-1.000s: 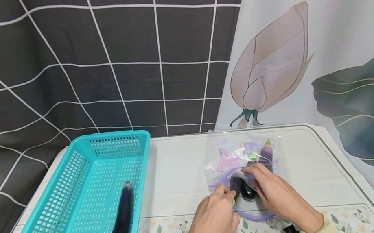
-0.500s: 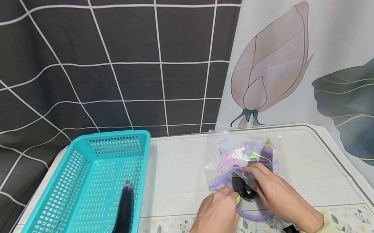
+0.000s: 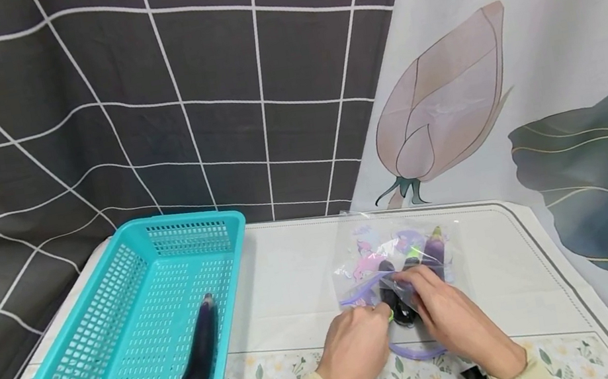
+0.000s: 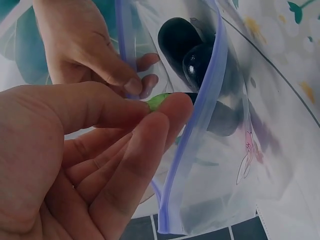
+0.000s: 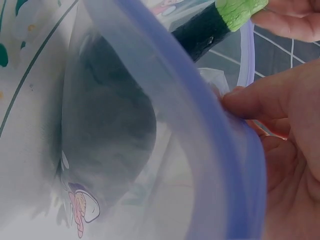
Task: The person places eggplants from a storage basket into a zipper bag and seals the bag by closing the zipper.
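Note:
My left hand (image 3: 356, 350) pinches the light green stem end of a dark eggplant (image 5: 202, 35) between thumb and fingers. Most of that eggplant lies inside a clear zip bag (image 3: 352, 245) with a lilac rim and pink and purple prints. At the bag's mouth, my right hand (image 3: 456, 315) holds the rim and keeps it spread. Other eggplants are in the bag: a purple one (image 3: 434, 253) with a greenish tip on the right, and dark rounded ends (image 4: 178, 44) in the left wrist view. Fingers and reflections partly cover them.
A turquoise perforated basket (image 3: 76, 362) stands on the left of the table, with one dark eggplant (image 3: 197, 355) in it. The table has a white cloth (image 3: 287, 266) with a floral front part. Dark gridded cloth and a printed curtain (image 3: 468, 88) hang behind.
My left hand has moved slightly right and forward, sliding the eggplant deeper into the bag. Its dark far end now shows farther up through the plastic. The right hand has stayed in place.

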`<state>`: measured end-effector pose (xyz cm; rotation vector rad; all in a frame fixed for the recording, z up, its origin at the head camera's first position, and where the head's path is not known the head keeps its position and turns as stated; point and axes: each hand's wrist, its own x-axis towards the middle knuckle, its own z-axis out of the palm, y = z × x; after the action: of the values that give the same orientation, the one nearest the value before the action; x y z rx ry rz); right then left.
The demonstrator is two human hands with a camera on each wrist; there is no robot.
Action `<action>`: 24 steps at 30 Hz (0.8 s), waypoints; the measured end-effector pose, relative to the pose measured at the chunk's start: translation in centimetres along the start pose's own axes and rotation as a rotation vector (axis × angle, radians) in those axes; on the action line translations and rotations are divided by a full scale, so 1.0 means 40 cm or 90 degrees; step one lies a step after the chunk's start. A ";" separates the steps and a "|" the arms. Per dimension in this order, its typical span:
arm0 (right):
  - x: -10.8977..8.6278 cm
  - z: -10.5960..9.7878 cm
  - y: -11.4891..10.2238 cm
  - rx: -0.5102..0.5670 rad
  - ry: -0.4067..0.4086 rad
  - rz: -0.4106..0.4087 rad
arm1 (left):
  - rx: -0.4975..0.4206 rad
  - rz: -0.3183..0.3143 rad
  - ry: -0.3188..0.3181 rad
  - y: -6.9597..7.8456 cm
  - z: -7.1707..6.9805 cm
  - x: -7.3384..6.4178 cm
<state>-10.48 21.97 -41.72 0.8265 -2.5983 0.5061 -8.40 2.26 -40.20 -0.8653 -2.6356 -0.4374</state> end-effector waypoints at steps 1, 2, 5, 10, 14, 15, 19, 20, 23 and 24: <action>0.000 0.000 0.000 0.000 0.001 -0.001 | 0.008 0.003 -0.001 0.001 0.002 0.002; 0.000 0.000 0.000 0.001 0.001 -0.002 | 0.017 0.006 0.000 0.001 0.005 0.003; 0.000 0.001 0.000 0.002 0.000 -0.003 | 0.051 0.014 0.006 0.004 0.014 0.008; 0.000 -0.001 0.000 -0.001 -0.007 0.002 | 0.090 0.018 -0.002 0.010 0.025 0.019; -0.001 -0.002 0.002 -0.002 -0.007 0.002 | 0.116 0.020 -0.046 0.020 0.031 0.029; -0.002 -0.002 0.002 -0.002 -0.006 0.001 | 0.124 0.021 -0.055 0.023 0.034 0.032; -0.003 -0.002 0.003 0.000 -0.003 -0.003 | 0.143 0.014 -0.073 0.029 0.045 0.041; -0.003 -0.002 0.003 0.002 -0.003 -0.004 | 0.144 0.011 -0.075 0.030 0.049 0.043; -0.002 -0.002 0.003 0.004 -0.003 -0.005 | 0.141 -0.005 -0.086 0.030 0.057 0.050; -0.002 -0.002 0.003 0.004 -0.002 -0.005 | 0.141 -0.009 -0.090 0.031 0.060 0.052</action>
<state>-10.47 22.12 -41.71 0.8400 -2.5970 0.5104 -9.75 5.19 -41.28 -0.8337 -2.7530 -0.0866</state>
